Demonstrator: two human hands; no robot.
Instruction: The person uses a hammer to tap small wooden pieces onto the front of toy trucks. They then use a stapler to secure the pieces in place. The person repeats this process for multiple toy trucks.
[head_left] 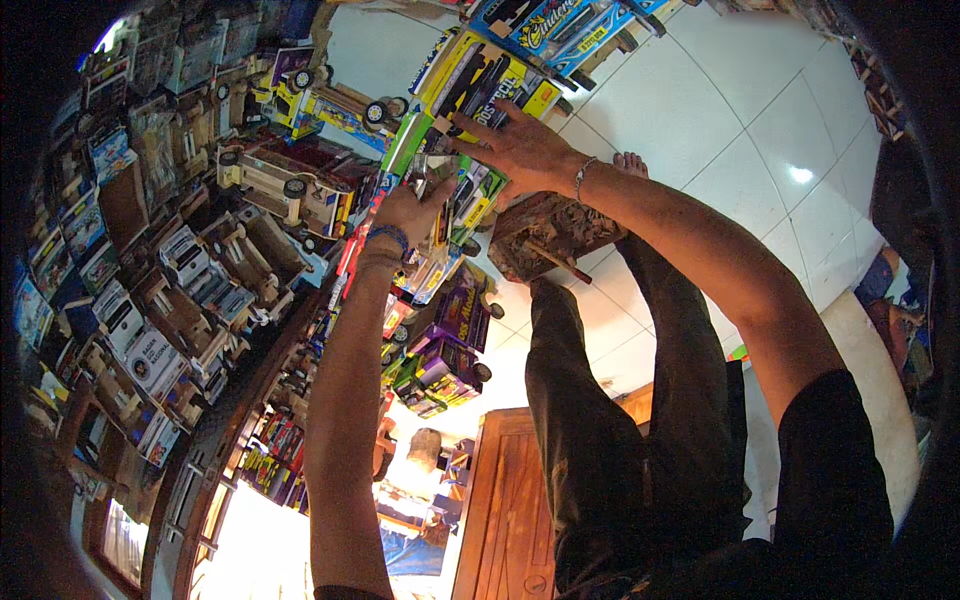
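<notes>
A row of painted toy trucks stands on the tiled floor below my hands. My right hand (530, 152) reaches in from the right with its fingers spread. Its fingertips are at the near end of a yellow and black toy truck (475, 75). Beside it my left hand (408, 215) is over a green and yellow toy truck (480, 200), fingers stretched out and apart. Whether those fingers touch the truck I cannot make out. Both hands partly hide the green truck. No held object shows in either hand.
Blue toy trucks (560, 30) stand beyond, a purple one (455, 315) nearer. Many unpainted and painted wooden toy trucks (150, 340) crowd the left. A rough brown block with a stick (550, 240) lies before my legs. A wooden door (505, 500) shows at the bottom.
</notes>
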